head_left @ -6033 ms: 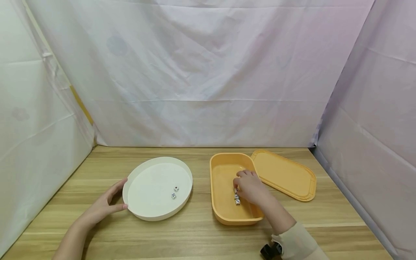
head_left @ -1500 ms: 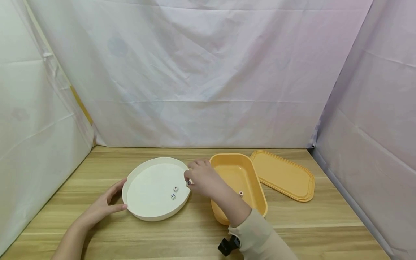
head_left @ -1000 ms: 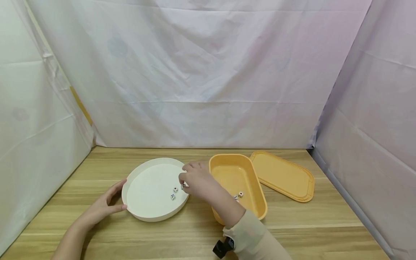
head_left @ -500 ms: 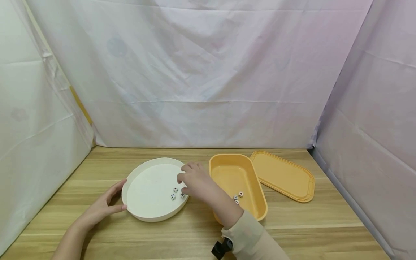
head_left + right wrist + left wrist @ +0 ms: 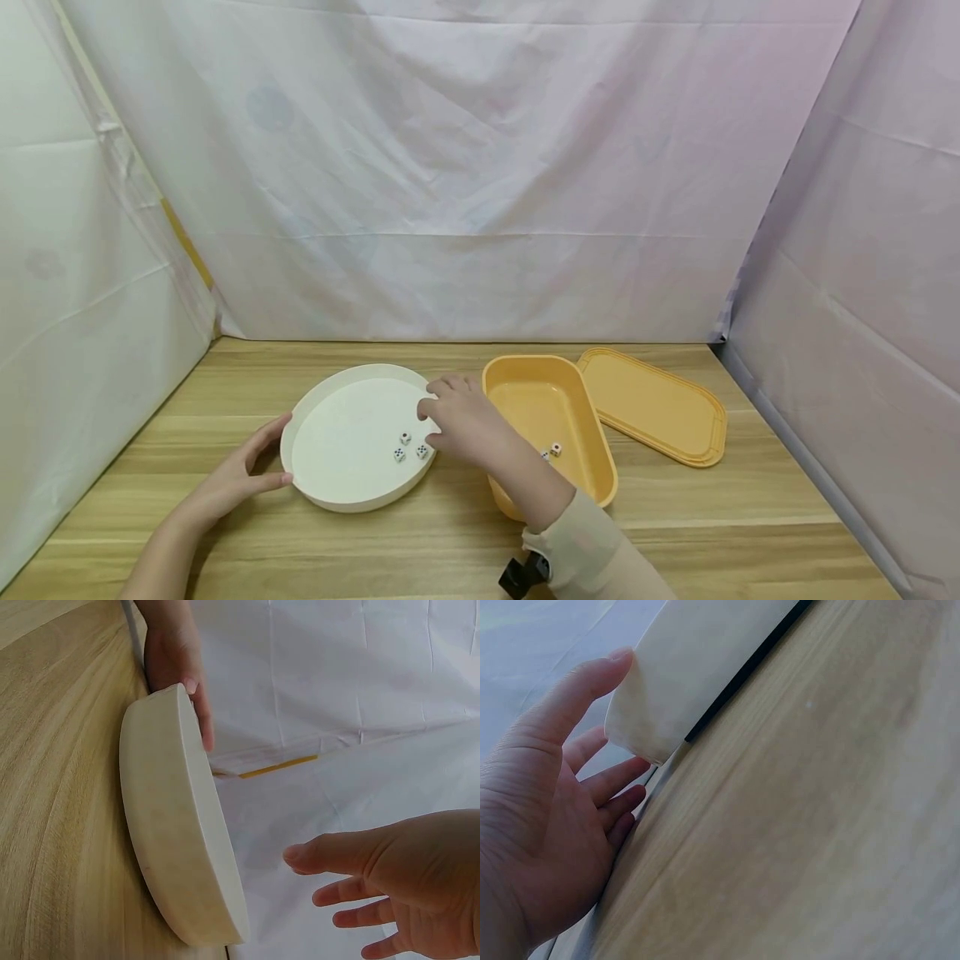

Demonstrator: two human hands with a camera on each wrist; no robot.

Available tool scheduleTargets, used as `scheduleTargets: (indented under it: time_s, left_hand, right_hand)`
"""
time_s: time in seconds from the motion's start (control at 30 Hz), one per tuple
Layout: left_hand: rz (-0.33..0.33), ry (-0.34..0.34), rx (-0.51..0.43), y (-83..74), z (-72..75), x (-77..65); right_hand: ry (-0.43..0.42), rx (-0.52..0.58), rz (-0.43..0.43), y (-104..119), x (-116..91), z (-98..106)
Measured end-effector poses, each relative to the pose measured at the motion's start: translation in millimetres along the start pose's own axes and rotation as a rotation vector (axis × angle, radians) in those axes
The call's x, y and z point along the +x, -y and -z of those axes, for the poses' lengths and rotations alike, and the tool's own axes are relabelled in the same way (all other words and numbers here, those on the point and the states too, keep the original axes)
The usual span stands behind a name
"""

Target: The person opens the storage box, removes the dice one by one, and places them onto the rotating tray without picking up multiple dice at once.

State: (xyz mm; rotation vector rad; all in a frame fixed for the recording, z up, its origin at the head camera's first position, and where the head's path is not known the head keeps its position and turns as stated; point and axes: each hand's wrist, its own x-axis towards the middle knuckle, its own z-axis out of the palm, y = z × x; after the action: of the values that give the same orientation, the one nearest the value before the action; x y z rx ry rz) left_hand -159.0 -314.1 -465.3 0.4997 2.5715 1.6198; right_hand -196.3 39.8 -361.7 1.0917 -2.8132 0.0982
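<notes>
A round white tray [image 5: 360,400] stands on the table, with three white dice near its right side: one die [image 5: 405,437] further back, a second die [image 5: 400,455] and a third die [image 5: 422,452] in front. My left hand [image 5: 232,482] rests at the tray's left rim, thumb and fingers spread and touching the wall. Over the right rim hovers my right hand [image 5: 468,422], fingers loosely bent and holding nothing. In the right wrist view its thumb and fingers stand apart. The yellow box [image 5: 551,367] to the right holds a die [image 5: 556,449] and another partly hidden by my right forearm.
A flat yellow lid [image 5: 656,408] lies right of the box, close against its side. The wooden table [image 5: 390,554] carries everything. Pale cloth [image 5: 465,167] hangs behind and at both sides. A black device [image 5: 525,573] sits at my right wrist.
My right hand has brought a die from the yellow box to the white tray, let it go beside the other two, and drawn slightly back right. The left hand has stayed put.
</notes>
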Motion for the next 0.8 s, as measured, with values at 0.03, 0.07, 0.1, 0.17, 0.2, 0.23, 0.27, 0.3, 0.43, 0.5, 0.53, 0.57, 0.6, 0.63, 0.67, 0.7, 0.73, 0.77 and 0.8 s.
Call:
scheduleTargets:
  time_s: [0.03, 0.07, 0.1, 0.17, 0.2, 0.23, 0.27, 0.3, 0.43, 0.5, 0.53, 0.57, 0.6, 0.63, 0.67, 0.7, 0.73, 0.77, 0.8]
  left_hand:
    - [0.000, 0.000, 0.000, 0.2, 0.0, -0.1]
    - [0.001, -0.001, -0.001, 0.3, 0.0, -0.1]
    - [0.001, -0.001, -0.001, 0.5, 0.1, -0.2]
    - [0.002, -0.002, 0.004, 0.7, 0.2, -0.2]
    - [0.002, -0.003, 0.008, 0.7, 0.2, -0.2]
    - [0.002, -0.003, 0.010, 0.6, 0.3, -0.1]
    - [0.004, -0.003, 0.013, 0.5, 0.3, 0.0]
    - [0.004, -0.003, 0.015, 0.4, 0.4, 0.0]
    - [0.004, -0.003, 0.020, -0.3, 0.7, 0.4]
    - [0.001, -0.004, 0.020, -0.3, 0.8, 0.4]
    - [0.000, -0.005, 0.020, -0.3, 0.9, 0.3]
    - [-0.002, -0.005, 0.019, -0.2, 1.0, 0.3]
    - [-0.003, -0.005, 0.017, -0.2, 1.0, 0.3]
    - [-0.003, -0.005, 0.016, -0.1, 1.1, 0.2]
    - [-0.003, -0.004, 0.015, 0.0, 1.1, 0.2]
    - [-0.002, -0.003, 0.015, -0.1, 1.1, 0.2]
    - [-0.002, -0.003, 0.016, 0.0, 1.2, 0.3]
    - [-0.002, -0.002, 0.017, 0.1, 1.2, 0.4]
    - [-0.003, -0.001, 0.019, 0.2, 1.3, 0.5]
  right_hand:
    - [-0.002, -0.004, 0.001, -0.4, -0.6, 0.5]
    - [-0.005, -0.009, 0.003, -0.8, -1.2, 0.9]
    - [-0.008, -0.013, 0.004, -1.2, -1.9, 1.6]
    - [-0.018, -0.024, 0.008, -2.1, -3.4, 3.0]
    - [-0.022, -0.028, 0.009, -2.8, -4.4, 3.7]
    - [-0.027, -0.027, 0.008, -3.5, -5.5, 4.3]
    - [-0.031, -0.026, 0.008, -4.3, -6.6, 4.9]
    - [-0.036, -0.024, 0.008, -5.1, -7.8, 5.5]
    - [-0.055, -0.014, 0.003, -9.3, -12.5, 6.3]
    - [-0.060, -0.011, -0.001, -11.8, -14.5, 5.8]
    - [-0.061, -0.009, -0.004, -13.0, -15.5, 5.6]
    - [-0.058, -0.005, -0.006, -14.2, -16.5, 5.7]
    - [-0.057, 0.001, -0.008, -15.3, -17.5, 5.9]
    - [-0.057, 0.008, -0.009, -16.5, -18.6, 5.9]
    - [-0.057, 0.010, -0.010, -17.4, -19.9, 6.3]
    - [-0.058, 0.012, -0.009, -18.3, -21.2, 6.8]
    - [-0.059, 0.015, -0.009, -19.2, -22.5, 7.5]
    - [-0.060, 0.019, -0.010, -20.0, -23.9, 8.1]
    - [-0.061, 0.023, -0.012, -20.9, -25.1, 8.5]
